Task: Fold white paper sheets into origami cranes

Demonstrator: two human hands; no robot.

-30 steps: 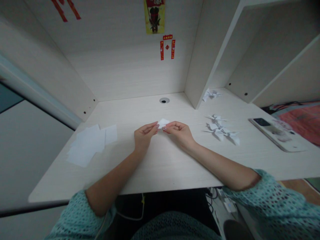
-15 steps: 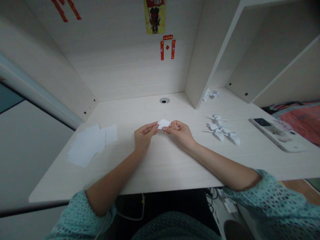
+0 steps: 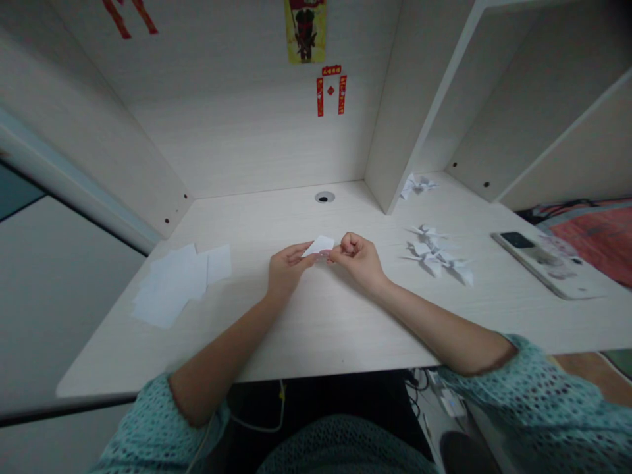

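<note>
Between my two hands, above the middle of the desk, is a small folded piece of white paper (image 3: 320, 245). My left hand (image 3: 290, 266) pinches its left and lower side between thumb and fingers. At its lower right corner, my right hand (image 3: 359, 259) has thumb and forefinger closed on the edge, with the other fingers curled in. The fingertips of both hands nearly meet along the lower edge and cover part of it. Several folded paper cranes (image 3: 434, 253) lie to the right of my right hand. Loose white paper sheets (image 3: 170, 286) lie spread at the left.
A phone (image 3: 543, 263) lies face down at the right, near a red cloth (image 3: 592, 237). More folded white paper (image 3: 419, 185) sits behind the upright divider (image 3: 395, 131). A round cable hole (image 3: 324, 197) is at the desk's back.
The folded paper has turned and tilted, from a five-sided outline to a slanted one. My left thumb has moved right along its lower edge, closer to my right fingertips.
</note>
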